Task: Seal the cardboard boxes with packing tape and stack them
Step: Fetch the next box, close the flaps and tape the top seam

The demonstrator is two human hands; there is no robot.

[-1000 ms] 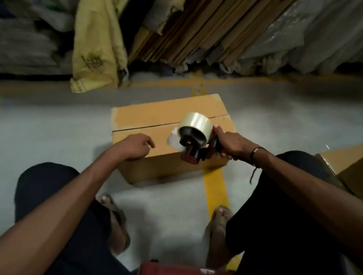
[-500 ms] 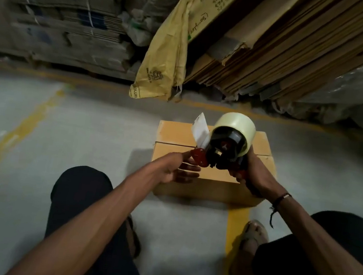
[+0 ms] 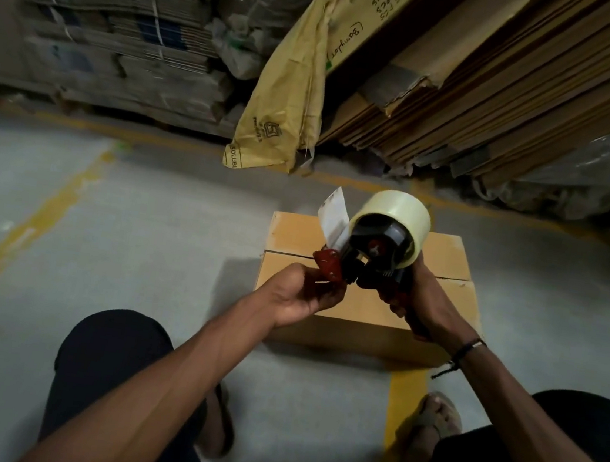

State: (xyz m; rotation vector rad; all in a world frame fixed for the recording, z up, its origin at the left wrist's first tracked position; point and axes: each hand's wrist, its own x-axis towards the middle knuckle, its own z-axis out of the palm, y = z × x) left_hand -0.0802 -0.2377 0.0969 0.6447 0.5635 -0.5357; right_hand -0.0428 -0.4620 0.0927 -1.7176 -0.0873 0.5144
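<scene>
Here, a closed brown cardboard box [image 3: 359, 307] sits on the grey floor [image 3: 138, 247] at centre. Above it, the right hand [image 3: 421, 304] grips a red-and-black tape dispenser [image 3: 374, 255]; at nine o'clock, the left hand [image 3: 298, 296] pinches its red front end.

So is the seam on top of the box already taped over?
No, the seam on the cardboard box shows as a bare dark line, and the tape dispenser is held above it.
</scene>
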